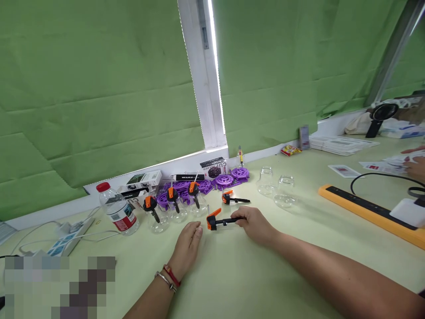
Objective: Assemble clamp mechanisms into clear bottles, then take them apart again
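- Loosely, my right hand (256, 225) pinched the black handle end of an orange-and-black clamp (219, 220), fingers curled round it so that its orange jaw end pointed towards my other hand; the clamp lay low over the pale green table (299, 248), near its middle and just in front of me (whether it touched the surface I could not tell).
- My left hand (187, 243) lay flat and palm down just beside that orange end, grasping nothing, fingers relaxed and stretched out, as if kept close to steady whatever came near.
- I counted five such clamps in all: the one in my grip, a loose clamp (232, 198) lying on its side just behind it, and three more standing up in the necks of clear bulbs.
- Those three fitted bulbs (175, 212) stood side by side in a row to the left, apart from the bare ones (probably to keep the two sorts separate).
- Two empty clear bulbs (277, 188) stood to the right, well apart from that row.
- Behind the row lay a heap of purple discs (229, 178), too overlapped to count, and a few small printed boxes (212, 168) against the wall.
- One water bottle (117, 210) with a red cap stood at the far left.
- One long orange power strip (368, 208) ran along the right, and another person's hand (415, 166) showed at the edge there.
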A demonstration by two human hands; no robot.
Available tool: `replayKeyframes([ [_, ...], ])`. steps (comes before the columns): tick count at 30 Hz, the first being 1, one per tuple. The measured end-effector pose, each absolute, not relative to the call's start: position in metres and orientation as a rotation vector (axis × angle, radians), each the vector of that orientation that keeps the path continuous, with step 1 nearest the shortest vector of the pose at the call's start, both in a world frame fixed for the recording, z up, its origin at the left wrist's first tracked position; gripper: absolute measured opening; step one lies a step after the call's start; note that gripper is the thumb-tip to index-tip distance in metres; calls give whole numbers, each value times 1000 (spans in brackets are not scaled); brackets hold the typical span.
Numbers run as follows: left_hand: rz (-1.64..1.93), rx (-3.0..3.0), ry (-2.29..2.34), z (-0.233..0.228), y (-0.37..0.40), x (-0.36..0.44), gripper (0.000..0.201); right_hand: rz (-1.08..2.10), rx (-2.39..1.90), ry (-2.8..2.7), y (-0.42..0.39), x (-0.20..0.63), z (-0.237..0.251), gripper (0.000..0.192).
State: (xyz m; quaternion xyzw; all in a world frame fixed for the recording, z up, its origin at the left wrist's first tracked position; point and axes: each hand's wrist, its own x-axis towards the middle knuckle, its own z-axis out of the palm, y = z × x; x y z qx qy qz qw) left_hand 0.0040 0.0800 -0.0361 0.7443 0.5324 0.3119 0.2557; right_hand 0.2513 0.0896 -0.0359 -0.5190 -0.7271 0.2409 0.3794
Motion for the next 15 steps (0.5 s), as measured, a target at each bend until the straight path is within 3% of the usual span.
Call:
replayKeyframes([
  [4, 875, 1414, 1138, -29, 67, 14, 57, 526, -1239, -2009, 73, 245, -27, 29],
  [7, 797, 1224, 984, -25, 62, 19, 50, 481, -1143, -2142, 65, 244, -23, 30],
  [15, 768, 1134, 1145, -21, 60, 20, 42, 282, -681, -2466, 67, 252, -23, 27],
])
